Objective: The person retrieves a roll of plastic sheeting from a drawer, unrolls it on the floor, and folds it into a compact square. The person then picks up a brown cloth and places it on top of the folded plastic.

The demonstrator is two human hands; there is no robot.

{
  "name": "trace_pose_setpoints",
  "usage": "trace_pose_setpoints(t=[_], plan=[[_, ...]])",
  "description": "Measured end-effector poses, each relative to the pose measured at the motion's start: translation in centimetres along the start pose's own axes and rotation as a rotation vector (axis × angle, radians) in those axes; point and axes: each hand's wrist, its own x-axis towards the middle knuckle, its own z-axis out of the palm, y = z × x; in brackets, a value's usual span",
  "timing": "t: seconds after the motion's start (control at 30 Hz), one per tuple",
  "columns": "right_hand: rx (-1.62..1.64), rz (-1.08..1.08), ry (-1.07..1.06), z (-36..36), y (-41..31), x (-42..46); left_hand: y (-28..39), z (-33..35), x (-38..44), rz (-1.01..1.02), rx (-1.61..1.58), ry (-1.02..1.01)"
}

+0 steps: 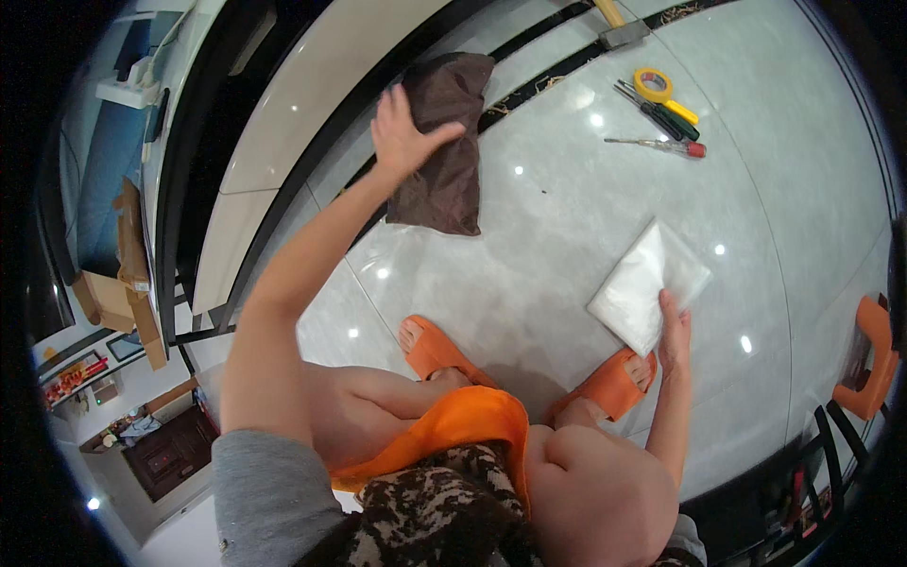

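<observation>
My left hand [407, 138] is spread over the upper left part of a dark brown cloth [450, 163] lying on the tiled floor; whether it touches the cloth I cannot tell. My right hand [674, 329] grips the lower right edge of a folded white plastic packet [631, 290], just above my right orange slipper. Beyond the packet lie a roll of yellow tape [652, 85], screwdrivers with dark green and yellow handles [673, 122], and a clear screwdriver with a red end [666, 146]. A hammer [623, 34] lies at the top.
A glossy cream and black cabinet front [262, 152] curves along the left. On the far left are an open cardboard box [106, 301] and a white power strip [127, 92]. An orange chair part [870, 361] stands at the right edge. My orange slippers [439, 347] rest on the floor.
</observation>
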Motion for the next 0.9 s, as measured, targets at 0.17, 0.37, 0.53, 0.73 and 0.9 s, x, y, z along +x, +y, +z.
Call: trace_pose_setpoints(t=[0.17, 0.37, 0.53, 0.73, 0.9], plan=[[0.105, -0.027, -0.072, 0.1, 0.9, 1.0, -3.1, 3.1, 7.8, -0.715, -0.526, -0.455], [0.076, -0.015, -0.013, 0.2, 0.5, 0.8, -1.6, 4.2, 9.9, -0.727, -0.647, -0.543], [0.07, -0.024, -0.026, 0.2, 0.6, 1.0, 1.4, -1.3, 9.3, -0.574, -0.862, -0.812], [-0.024, -0.065, 0.069, 0.4, 1.0, 0.7, 6.4, -8.9, 4.9, -0.28, -0.894, -0.83], [-0.165, -0.227, 0.17, 1.3, 2.3, 0.8, 8.5, -16.4, 0.6, -0.041, -0.85, -0.98]])
